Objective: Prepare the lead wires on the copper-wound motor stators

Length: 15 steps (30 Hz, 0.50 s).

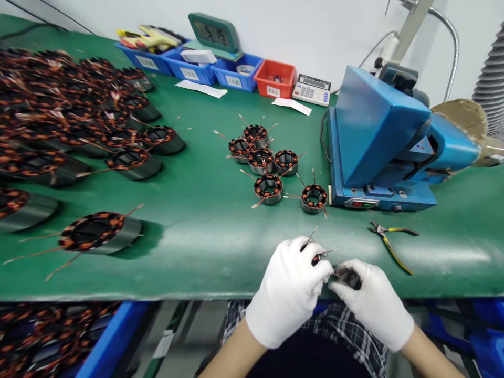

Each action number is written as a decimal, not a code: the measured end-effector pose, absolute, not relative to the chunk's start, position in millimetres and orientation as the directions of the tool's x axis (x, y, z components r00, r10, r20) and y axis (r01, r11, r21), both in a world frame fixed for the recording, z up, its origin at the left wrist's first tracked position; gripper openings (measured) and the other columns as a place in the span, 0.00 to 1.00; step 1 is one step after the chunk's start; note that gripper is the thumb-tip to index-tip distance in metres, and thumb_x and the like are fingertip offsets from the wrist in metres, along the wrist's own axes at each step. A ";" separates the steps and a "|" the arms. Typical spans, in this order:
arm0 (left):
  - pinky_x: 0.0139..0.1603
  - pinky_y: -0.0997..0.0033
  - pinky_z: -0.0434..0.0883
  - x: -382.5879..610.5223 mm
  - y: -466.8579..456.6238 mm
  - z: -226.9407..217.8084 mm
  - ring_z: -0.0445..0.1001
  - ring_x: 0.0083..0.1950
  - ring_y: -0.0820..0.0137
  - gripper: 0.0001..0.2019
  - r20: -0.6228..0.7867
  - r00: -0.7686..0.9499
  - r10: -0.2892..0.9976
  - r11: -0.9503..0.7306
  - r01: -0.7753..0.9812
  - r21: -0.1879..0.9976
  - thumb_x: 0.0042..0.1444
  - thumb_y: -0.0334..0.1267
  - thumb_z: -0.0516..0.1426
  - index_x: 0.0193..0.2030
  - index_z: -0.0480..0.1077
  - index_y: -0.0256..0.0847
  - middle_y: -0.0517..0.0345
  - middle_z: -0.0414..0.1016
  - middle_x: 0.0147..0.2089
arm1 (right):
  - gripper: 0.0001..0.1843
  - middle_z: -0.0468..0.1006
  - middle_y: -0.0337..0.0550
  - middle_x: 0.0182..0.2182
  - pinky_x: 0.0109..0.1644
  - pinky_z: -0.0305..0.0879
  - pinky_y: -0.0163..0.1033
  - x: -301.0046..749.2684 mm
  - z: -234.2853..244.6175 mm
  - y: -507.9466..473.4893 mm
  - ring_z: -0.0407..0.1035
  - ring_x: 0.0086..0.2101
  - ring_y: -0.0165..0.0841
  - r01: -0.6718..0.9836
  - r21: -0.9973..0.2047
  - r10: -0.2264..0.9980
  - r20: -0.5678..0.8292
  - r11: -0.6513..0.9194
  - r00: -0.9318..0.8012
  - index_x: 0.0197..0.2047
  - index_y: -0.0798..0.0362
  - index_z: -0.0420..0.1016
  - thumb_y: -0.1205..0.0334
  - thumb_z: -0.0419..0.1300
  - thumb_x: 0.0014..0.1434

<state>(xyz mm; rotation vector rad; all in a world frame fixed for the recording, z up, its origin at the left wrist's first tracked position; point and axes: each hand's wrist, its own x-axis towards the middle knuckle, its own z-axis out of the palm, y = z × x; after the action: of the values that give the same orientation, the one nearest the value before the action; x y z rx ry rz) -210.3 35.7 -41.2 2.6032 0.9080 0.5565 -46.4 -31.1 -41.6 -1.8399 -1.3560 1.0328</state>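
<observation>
My left hand [289,286], in a white glove, is wrapped round a motor stator [316,259]. Most of the stator is hidden by the fingers; dark slots, a bit of copper winding and loose wire ends stick out. My right hand [372,302], also gloved in white, is close beside it at the table's front edge. Its thumb and fingers are closed round a small dark object [348,275], blurred and partly covered, so its kind is unclear. A thin wire end shows between the two hands. Just beyond them stands a single stator [314,198] with copper coils and loose leads.
A group of stators [261,160] sits mid-table, and many more crowd the left [79,121]. Diagonal cutters [394,241] lie right, before a blue machine [378,136]. Blue bins [238,80], a red bin [275,79], a calculator [312,90] and a clock [213,32] line the back.
</observation>
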 end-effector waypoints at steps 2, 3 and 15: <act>0.42 0.59 0.64 -210.4 35.8 -41.7 0.65 0.48 0.60 0.07 0.263 0.713 0.650 -0.741 0.517 0.429 0.53 0.27 0.54 0.33 0.69 0.43 0.57 0.72 0.43 | 0.09 0.78 0.49 0.28 0.41 0.64 0.45 -50.8 -44.5 -34.1 0.70 0.33 0.42 0.513 -0.832 0.967 -0.100 -0.211 0.236 0.30 0.53 0.75 0.55 0.61 0.51; 0.42 0.59 0.64 -210.4 35.8 -41.7 0.65 0.48 0.60 0.07 0.265 0.711 0.651 -0.740 0.517 0.429 0.53 0.27 0.54 0.33 0.69 0.43 0.57 0.72 0.43 | 0.11 0.77 0.50 0.27 0.41 0.64 0.45 -54.3 -46.3 -34.9 0.70 0.33 0.42 0.489 -0.845 0.966 -0.109 -0.215 0.236 0.28 0.52 0.74 0.53 0.59 0.53; 0.42 0.59 0.63 -211.6 38.6 -39.0 0.65 0.48 0.60 0.08 0.229 0.725 0.650 -0.727 0.504 0.467 0.51 0.26 0.54 0.33 0.69 0.43 0.58 0.72 0.44 | 0.09 0.76 0.43 0.21 0.31 0.63 0.39 -45.1 -36.8 -31.1 0.68 0.24 0.34 0.470 -0.831 0.953 -0.285 -0.297 0.100 0.25 0.54 0.75 0.59 0.60 0.52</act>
<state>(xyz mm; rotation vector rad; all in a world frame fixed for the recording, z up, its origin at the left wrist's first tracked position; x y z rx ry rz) -211.6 38.6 -39.0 2.5555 0.8922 0.5397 -45.1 -31.1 -36.8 -1.8316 -1.3905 1.1343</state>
